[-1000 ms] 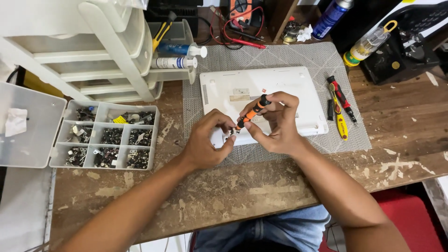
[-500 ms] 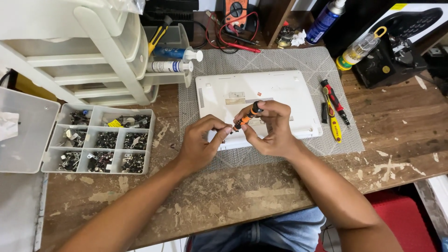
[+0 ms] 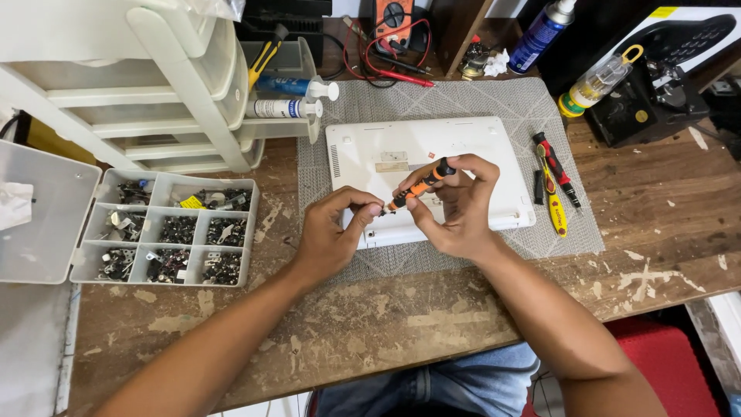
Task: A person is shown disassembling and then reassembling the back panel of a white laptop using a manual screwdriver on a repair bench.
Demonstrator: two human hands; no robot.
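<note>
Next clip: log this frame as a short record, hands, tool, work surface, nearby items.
right hand: grips the orange-and-black screwdriver
left hand: fingertips pinched at the screwdriver's tip
under hands: white laptop, underside up, on grey mat
left: compartment box of small parts, lid open
right: two more screwdrivers on the mat

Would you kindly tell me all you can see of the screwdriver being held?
The screwdriver is small and slim, with an orange handle, black cap and black collar that look like plastic, and a thin metal tip. It is tilted, cap up to the right, tip down to the left, above the white laptop. The right hand holds the handle; the left hand pinches at the tip.
</note>
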